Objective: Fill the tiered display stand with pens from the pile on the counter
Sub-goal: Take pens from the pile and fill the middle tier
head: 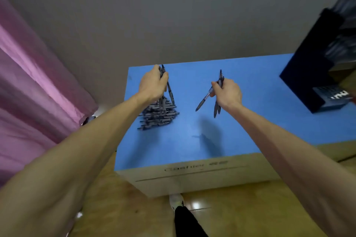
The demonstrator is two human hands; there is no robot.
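Dark grey pens lie in a pile [158, 114] on the left part of the blue surface [250, 131]. They are stacked flat, most pointing left to right. The left hand [153, 84] is right over the pile, and its fingers are curled tight round a few pens [167, 84] that stand nearly straight up. The right hand [228, 93] is off to the side, above the bare blue. Its fingers pinch another small bunch of pens [217, 107], mostly hanging tip down, with one pen sticking out slantwise to the left. The black display stand [310, 75] sits far off at the right edge, blurry, with pens in it. So I think the right hand is the nearer one to carry its pens over. They must go in long way up.
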